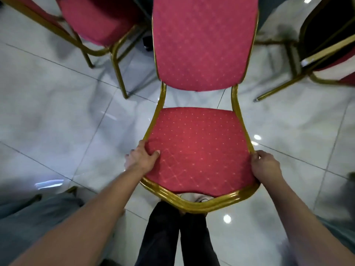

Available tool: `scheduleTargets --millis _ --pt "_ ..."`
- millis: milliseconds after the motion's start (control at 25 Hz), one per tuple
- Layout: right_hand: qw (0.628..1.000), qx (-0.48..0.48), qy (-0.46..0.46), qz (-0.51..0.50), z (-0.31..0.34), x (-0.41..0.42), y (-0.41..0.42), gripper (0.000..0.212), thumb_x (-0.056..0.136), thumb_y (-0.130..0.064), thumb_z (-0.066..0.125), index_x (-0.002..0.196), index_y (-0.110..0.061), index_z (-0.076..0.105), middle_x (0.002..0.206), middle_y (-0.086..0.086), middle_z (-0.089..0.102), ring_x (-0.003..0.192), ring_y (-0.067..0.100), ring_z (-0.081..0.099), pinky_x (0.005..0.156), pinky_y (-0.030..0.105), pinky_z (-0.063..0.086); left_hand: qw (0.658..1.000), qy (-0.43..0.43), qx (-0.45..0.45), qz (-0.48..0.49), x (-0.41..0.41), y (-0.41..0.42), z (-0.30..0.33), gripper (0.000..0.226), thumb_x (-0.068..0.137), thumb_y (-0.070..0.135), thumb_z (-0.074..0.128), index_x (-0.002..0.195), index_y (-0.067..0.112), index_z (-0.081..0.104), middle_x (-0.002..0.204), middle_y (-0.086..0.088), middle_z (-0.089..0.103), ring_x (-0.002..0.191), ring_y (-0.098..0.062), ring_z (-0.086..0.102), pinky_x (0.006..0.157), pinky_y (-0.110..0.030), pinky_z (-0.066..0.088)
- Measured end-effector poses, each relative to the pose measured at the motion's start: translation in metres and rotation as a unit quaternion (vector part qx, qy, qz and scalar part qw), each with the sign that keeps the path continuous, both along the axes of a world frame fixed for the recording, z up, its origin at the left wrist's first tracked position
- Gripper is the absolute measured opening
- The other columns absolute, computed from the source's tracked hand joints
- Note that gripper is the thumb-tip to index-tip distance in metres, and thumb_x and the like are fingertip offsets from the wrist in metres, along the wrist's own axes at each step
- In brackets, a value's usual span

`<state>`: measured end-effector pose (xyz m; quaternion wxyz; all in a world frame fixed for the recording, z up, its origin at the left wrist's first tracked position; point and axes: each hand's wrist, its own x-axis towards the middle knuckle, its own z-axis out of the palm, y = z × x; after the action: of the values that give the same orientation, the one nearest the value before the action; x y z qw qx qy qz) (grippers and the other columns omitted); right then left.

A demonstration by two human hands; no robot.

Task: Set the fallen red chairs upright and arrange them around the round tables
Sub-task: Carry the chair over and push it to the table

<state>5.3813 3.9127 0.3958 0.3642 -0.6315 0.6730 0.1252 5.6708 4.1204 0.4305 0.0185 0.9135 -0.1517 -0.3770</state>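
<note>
Over glossy tiles [57, 116], each hand [141, 157] [266, 166] grips the red chair [197, 146], its legs hidden.

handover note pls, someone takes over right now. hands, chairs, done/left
Left hand: grips the left edge of the held chair's seat, thumb on the cushion.
Right hand: grips the seat's right edge at the gold frame.
Held chair: seat up, backrest away from the person, over the tiled floor; legs hidden, so contact with the floor can't be told.
Second red chair stands at upper left; another chair at right, only partly in view.
Left: set this one at a table; no tabletop clearly in view.
</note>
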Motion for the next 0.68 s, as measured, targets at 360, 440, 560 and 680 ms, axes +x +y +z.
scheduleTargets --millis 360,440,560,680 --pt "0.989 -0.012 -0.060 -0.138 0.234 0.066 -0.086 0.047 0.094 -0.038 0.048 0.110 0.004 0.062 0.096 0.021 0.068 0.083 0.038 0.067 0.076 0.041 0.056 0.980 -0.104 -0.169 -0.008 0.018 -0.083 0.224 0.048 0.099 0.048 0.034 0.125 0.016 0.060 0.127 -0.017 0.055 0.119 -0.038 0.049 0.106 -0.050 0.039" --pt "0.986 -0.064 -0.076 -0.132 0.252 0.085 -0.091 0.055 0.098 -0.047 0.039 0.114 0.001 0.061 0.115 0.024 0.065 0.105 0.042 0.061 0.093 0.045 0.050 0.949 -0.204 -0.185 -0.154 0.013 -0.097 0.230 0.043 0.104 0.033 0.031 0.135 0.012 0.050 0.137 -0.017 0.047 0.128 -0.039 0.039 0.110 -0.054 0.033" --pt "0.974 -0.123 -0.143 -0.124 0.266 0.113 -0.091 0.068 0.103 -0.057 0.025 0.123 -0.003 0.059 0.123 0.023 0.061 0.115 0.042 0.056 0.101 0.050 0.045 0.938 -0.216 -0.181 -0.203 0.036 -0.127 0.236 0.045 0.104 0.025 0.022 0.146 0.015 0.034 0.147 -0.015 0.034 0.137 -0.042 0.028 0.114 -0.057 0.025" --pt "0.967 -0.149 -0.174 -0.113 0.271 0.134 -0.097 0.068 0.103 -0.058 0.023 0.147 -0.009 0.041 0.147 0.019 0.047 0.134 0.038 0.044 0.112 0.051 0.035 0.935 -0.205 -0.189 -0.218 0.067 -0.154 0.236 0.048 0.106 0.029 0.016 0.148 0.017 0.034 0.155 -0.008 0.030 0.145 -0.039 0.020 0.118 -0.057 0.016"
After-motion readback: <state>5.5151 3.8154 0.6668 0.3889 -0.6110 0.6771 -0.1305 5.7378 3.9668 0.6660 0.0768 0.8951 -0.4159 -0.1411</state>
